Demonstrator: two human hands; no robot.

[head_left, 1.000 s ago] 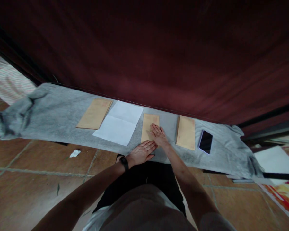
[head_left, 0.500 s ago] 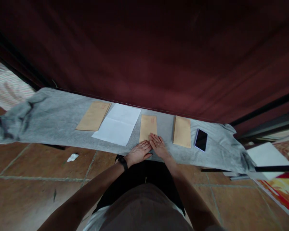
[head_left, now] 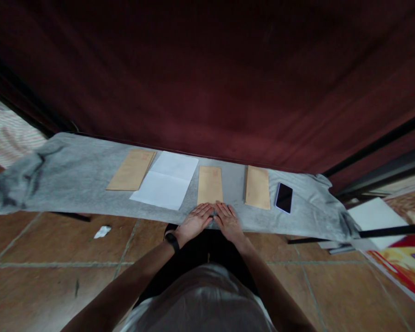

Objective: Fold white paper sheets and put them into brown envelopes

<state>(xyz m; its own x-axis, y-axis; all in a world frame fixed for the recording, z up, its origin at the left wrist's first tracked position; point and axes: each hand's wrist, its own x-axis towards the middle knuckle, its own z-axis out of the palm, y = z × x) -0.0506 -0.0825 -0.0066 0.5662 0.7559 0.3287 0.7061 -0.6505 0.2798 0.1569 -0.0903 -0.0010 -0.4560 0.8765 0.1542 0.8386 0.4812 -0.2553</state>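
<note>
A brown envelope [head_left: 210,183] with faint red print lies flat before me, its near end covered by my fingers. My left hand [head_left: 195,221], with a dark band on its wrist, rests palm down on that end with fingers stretched out. Beside it my right hand [head_left: 228,222] also lies flat, fingers extended, on the envelope's near right part. The hands are close together, thumbs turned inward. To the left are white paper [head_left: 166,180] with a crease across it and more brown envelopes [head_left: 133,170]. A stack of brown envelopes [head_left: 257,188] sits to the right.
A phone [head_left: 284,198] lies right of the stack. Everything rests on a grey cloth [head_left: 79,180] over a narrow surface. A dark red curtain-like sheet [head_left: 207,101] rises behind it. Crumpled white paper [head_left: 102,231] is on the tiled floor.
Both hands have slid back toward me along the envelope, and their fingers, earlier closer and touching, now lie side by side. The view has shifted slightly.
</note>
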